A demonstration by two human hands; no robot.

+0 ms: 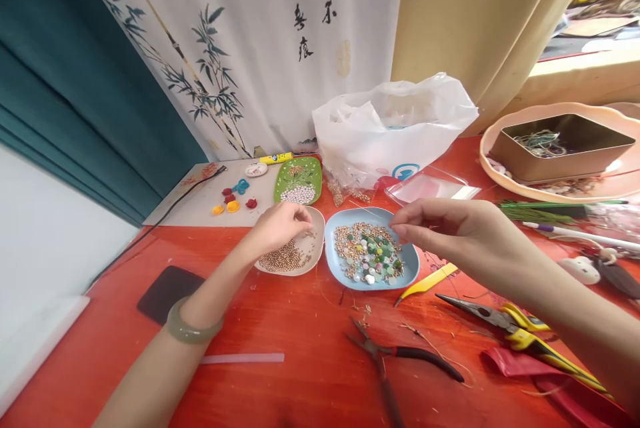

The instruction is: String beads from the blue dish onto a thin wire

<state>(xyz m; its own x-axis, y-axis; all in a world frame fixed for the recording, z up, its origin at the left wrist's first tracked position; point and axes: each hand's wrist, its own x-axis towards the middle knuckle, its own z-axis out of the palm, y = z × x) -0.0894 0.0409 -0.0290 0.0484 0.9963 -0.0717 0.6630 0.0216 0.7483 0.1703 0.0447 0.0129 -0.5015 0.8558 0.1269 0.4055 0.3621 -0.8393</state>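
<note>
My left hand point(280, 225) hovers over a pale dish point(315, 251) of small rose-gold beads, its fingers pinched together; what they hold is too small to make out. My right hand point(445, 228) is above the right rim of a light blue dish point(410, 261) of mixed gold, green and white beads. Its thumb and fingers are pinched on a thin wire or thread that runs left over the blue dish. A jade bangle point(193, 328) sits on my left wrist.
On the red table lie black-handled pliers point(400, 355), yellow-handled pliers point(520, 331), a yellow tool point(425, 281), a green dish of pearls point(299, 181), a white plastic bag point(395, 125), a pink tray with a metal tin point(565, 145) and a black pad point(163, 291).
</note>
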